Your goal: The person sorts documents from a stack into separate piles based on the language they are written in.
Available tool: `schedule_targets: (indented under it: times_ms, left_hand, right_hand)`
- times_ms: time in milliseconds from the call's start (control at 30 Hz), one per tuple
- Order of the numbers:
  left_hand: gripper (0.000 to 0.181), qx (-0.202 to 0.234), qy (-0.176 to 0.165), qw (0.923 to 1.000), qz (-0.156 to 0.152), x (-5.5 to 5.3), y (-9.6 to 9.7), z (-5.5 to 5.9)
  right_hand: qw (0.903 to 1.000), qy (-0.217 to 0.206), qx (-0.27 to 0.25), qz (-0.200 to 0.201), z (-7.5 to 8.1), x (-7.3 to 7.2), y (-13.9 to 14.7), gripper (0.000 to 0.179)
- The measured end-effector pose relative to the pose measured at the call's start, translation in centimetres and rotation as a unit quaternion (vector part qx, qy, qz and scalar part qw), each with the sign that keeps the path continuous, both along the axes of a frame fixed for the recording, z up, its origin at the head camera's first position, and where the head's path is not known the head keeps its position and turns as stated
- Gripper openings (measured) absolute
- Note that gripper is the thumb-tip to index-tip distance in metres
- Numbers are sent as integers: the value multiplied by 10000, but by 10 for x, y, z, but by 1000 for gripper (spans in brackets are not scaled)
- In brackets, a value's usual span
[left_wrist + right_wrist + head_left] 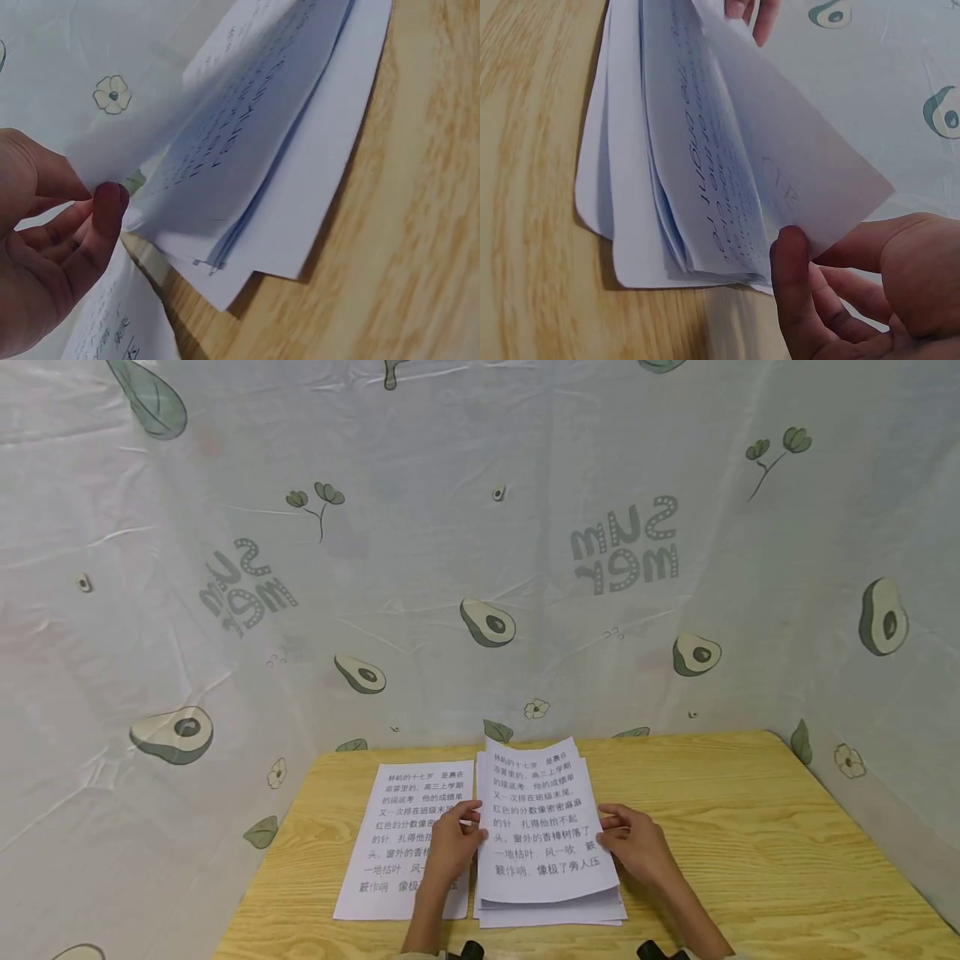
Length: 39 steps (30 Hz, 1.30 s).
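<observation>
In the head view, my left hand (pixel 450 847) and right hand (pixel 637 845) hold a printed sheet of paper (pixel 536 814) by its two side edges. The sheet is raised and bowed above a stack of paper (pixel 555 915) on the table. In the left wrist view, the thumb and fingers of my left hand (pixel 52 240) pinch one edge of the raised sheet (pixel 112 154). My right hand (pixel 862 292) pinches the opposite edge of the sheet (pixel 817 172) in the right wrist view. Lines of dark print show on the page underneath (pixel 705 202).
Left of the stack lies another printed sheet (pixel 356 902), partly hidden behind my left forearm. Everything rests on a wood-grain table (pixel 720 827). A pale curtain (pixel 420 568) with avocado prints hangs behind and at both sides.
</observation>
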State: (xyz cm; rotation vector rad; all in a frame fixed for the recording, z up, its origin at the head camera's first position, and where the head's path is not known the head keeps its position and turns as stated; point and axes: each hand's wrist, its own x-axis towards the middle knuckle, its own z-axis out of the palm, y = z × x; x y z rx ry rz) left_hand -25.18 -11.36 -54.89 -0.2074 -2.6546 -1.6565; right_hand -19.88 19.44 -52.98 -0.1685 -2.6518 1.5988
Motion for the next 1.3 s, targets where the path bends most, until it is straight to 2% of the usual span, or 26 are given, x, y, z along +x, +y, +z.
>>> schedule_targets:
  times_ms: [200,467,933,1300]
  left_hand:
    - [52,245,-8,9996,113,1,-4,0]
    - [52,492,62,9987,76,0,-5,1]
    - [51,499,61,9987,89,-1,-7,3]
    - [50,463,-43,9989,108,1,-25,0]
  right_hand:
    - [9999,-7,-154,3,2,3,1,55]
    - [9998,-25,-204,-51,3,5,-1,52]
    - [9995,28,-289,-90,6,7,-3,50]
    - [9983,-13,-572,-101,1,6,-18,52]
